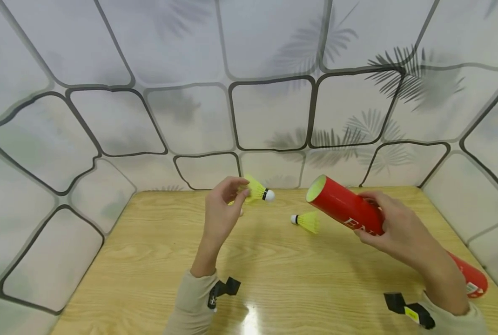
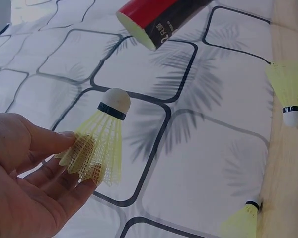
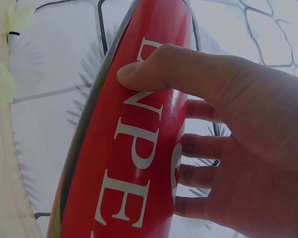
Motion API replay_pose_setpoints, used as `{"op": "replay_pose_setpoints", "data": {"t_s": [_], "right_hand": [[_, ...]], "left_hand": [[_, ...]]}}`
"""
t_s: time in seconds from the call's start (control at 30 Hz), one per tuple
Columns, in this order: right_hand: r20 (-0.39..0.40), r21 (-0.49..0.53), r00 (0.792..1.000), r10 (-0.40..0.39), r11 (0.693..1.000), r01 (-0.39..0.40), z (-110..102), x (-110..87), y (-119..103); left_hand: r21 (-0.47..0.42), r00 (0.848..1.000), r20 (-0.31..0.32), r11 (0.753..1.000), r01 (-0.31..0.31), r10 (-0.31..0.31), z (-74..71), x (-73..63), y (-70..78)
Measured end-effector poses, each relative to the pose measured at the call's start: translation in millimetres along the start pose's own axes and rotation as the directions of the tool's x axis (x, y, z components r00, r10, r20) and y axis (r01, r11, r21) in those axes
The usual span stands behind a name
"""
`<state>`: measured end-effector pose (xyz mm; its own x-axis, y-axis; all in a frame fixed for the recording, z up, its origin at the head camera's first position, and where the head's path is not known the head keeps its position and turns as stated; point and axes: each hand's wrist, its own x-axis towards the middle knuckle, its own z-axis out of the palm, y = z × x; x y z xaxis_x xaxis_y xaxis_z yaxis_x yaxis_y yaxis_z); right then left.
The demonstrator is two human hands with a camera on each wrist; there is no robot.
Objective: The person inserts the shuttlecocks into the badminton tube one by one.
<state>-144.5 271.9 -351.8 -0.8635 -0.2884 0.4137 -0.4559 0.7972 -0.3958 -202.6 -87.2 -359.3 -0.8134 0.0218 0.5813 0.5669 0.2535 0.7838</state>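
Left hand (image 1: pixel 223 204) is up in the air left of the red tube, pinching a birdie (image 2: pixel 103 136) by its yellow skirt, thumb against fingers, white cork pointing at the tube (image 1: pixel 343 204). Right hand (image 1: pixel 404 228) is wrapped on the tube, which sits tilted with its mouth towards that birdie. Head view hides most of those fingers, but the right wrist view has them: thumb across the big white letters, the others round the far side with gaps between.

Second birdie (image 1: pixel 308 222) lies on the table (image 1: pixel 148 260), below and left of the tube's mouth. Third birdie (image 2: pixel 242 220), further left of the tube, is barely a white tip in the head view; the left wrist one also gets some skirt. Only the head view catches a second tube (image 1: pixel 468 272), right of the held one and half hidden by the right forearm (image 1: pixel 446 279).
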Motion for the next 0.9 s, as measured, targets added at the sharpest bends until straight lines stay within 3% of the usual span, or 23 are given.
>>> {"op": "replay_pose_setpoints", "data": {"t_s": [0.27,0.6,0.9], "right_hand": [[0.014,0.005,1.000,-0.020,1.000,0.020,0.4,1.1,-5.1],[0.032,0.013,0.999,-0.013,1.000,0.013,4.4,1.3,-13.8],[0.006,0.013,0.993,-0.114,0.993,0.114,13.0,6.4,-22.5]], "left_hand": [[-0.047,1.000,-0.002,0.999,-0.021,0.021,-1.7,-0.2,8.0],[-0.087,0.996,0.001,0.992,-0.090,0.090,-0.4,-6.8,12.5],[-0.071,0.988,0.000,0.985,-0.155,0.155,11.4,-11.1,13.8]]}}
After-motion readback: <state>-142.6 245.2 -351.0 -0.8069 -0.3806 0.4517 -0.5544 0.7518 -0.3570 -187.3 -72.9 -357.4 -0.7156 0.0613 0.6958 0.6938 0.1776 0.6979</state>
